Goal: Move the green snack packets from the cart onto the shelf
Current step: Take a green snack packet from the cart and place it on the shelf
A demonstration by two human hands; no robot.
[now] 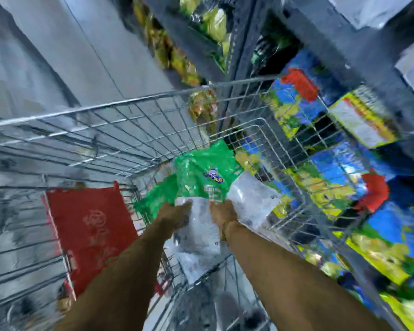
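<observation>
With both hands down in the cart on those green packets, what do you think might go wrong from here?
1. Both the left hand and the right hand seem to grip the clear wrapping, not the green snack packets themselves, so the bundle could tear or packets slip out when lifted.
2. The wire cart wall rises close around the bundle, so the plastic might snag on it.
3. The shelf beside the cart already looks crowded, so space may be tight.

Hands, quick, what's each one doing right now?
Left hand: closed on the packets in the cart.
Right hand: closed on the same packets.
</observation>
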